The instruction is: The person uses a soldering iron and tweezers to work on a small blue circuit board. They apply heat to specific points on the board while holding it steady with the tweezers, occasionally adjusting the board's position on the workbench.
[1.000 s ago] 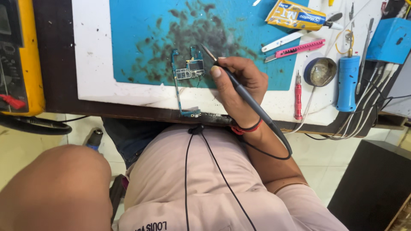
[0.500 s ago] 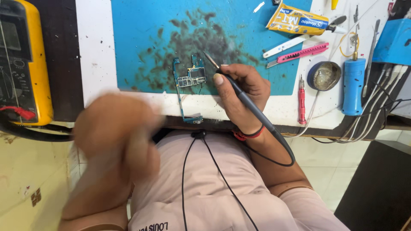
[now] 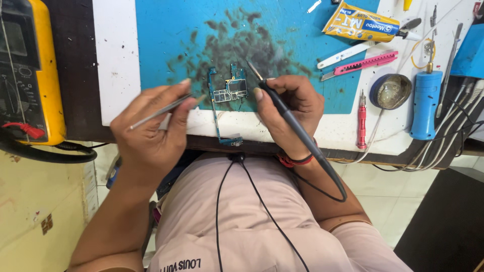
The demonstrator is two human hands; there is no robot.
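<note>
The left hand [image 3: 151, 128] has come up to the desk [image 3: 118, 60], pinching tweezers [image 3: 161, 112] beside the circuit board [image 3: 228, 93]; the right hand [image 3: 292, 108] still grips the soldering iron [image 3: 295, 123] over it.

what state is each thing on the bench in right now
left hand: fingers pinch tweezers, tips short of the board
right hand: grips soldering iron, tip by the board's top edge
circuit board: bare, flat on the blue mat
glue tube: lying flat, nozzle end pointing right
pink utility knife: lying flat, untouched
multimeter: leads plugged in
</note>
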